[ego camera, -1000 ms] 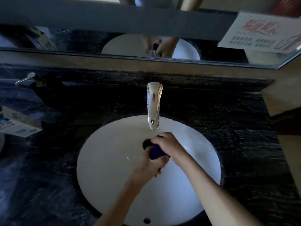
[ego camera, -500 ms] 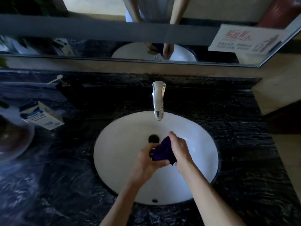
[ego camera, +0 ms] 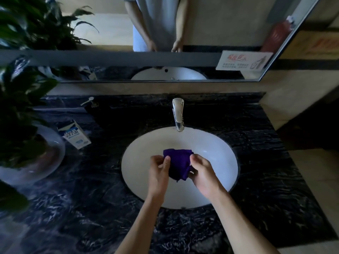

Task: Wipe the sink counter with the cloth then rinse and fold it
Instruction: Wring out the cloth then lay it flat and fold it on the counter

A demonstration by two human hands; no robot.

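Both hands work over the white sink (ego camera: 216, 156), below the faucet (ego camera: 178, 114): left hand (ego camera: 158, 174) and right hand (ego camera: 204, 172) each pinch a side of the bunched purple cloth (ego camera: 178, 165). Likely wet, limp, light; take opposite corners to fold.

- A chrome faucet (ego camera: 178, 114) is mounted upright behind the basin, its spout reaching over the rim.
- A milk carton (ego camera: 74, 134) is seen tilted on the dark stone, left of the basin and well apart from it.
- A soap pump (ego camera: 89, 102) is set at the back left, near the wall.
- A leafy plant (ego camera: 22, 99) is held in a glass bowl (ego camera: 45, 162) at the far left edge.
- A mirror (ego camera: 211, 21) is fixed above the backsplash.
- A printed sign (ego camera: 244, 60) is stuck in the mirror's lower right corner; its text cannot be read.
- A red cylinder (ego camera: 278, 36) is reflected above the sign.
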